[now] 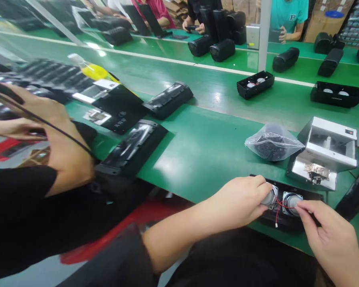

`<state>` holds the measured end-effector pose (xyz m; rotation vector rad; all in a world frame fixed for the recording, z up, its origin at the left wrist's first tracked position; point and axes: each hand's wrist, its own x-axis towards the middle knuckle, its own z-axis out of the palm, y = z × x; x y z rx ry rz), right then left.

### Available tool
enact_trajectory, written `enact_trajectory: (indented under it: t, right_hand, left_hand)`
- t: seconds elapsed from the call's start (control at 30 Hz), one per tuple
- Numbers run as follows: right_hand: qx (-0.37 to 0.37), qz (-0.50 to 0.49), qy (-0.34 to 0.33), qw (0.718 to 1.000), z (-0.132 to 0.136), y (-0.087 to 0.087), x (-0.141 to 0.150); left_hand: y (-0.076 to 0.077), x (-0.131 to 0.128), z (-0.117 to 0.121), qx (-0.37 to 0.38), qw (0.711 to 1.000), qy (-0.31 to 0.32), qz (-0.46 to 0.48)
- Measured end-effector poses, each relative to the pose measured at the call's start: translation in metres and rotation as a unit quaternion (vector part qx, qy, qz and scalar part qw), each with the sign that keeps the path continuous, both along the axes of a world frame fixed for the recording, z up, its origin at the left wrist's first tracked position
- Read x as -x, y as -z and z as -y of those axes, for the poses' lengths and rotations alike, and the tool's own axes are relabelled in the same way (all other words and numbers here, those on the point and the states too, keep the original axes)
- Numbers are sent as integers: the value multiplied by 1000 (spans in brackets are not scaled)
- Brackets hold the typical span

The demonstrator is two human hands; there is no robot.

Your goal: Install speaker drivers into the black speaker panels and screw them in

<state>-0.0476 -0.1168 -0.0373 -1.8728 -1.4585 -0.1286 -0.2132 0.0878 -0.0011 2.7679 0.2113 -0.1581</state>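
Note:
My left hand comes in from the lower middle, its fingers pressed on a round metal speaker driver. My right hand pinches a second speaker driver from the lower right. Thin red wires join the two drivers, and one loose end hangs down with a small white connector. Both drivers sit at the top of an open black speaker housing, whose inside my hands and the drivers mostly hide.
A plastic bag of black parts and an open silver metal machine stand beyond my hands on the green workbench. Several black speaker housings lie around. A co-worker's hand at the left holds a black cable. More people work across the bench.

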Motion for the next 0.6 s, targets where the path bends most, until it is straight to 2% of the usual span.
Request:
enact_trajectory:
  t: [0.13,0.4,0.6]
  right_hand:
    - [-5,36,-17,999,1,8,-3]
    - [-2,48,-23,999,8,25,-5]
    - [1,22,-26,999,9,25,-2]
  left_hand:
    - [-4,-15,5,-8,998,13,-68]
    - [13,-23,8,-21,994,19,-103]
    - [7,-26,12,-43,993,18,-105]
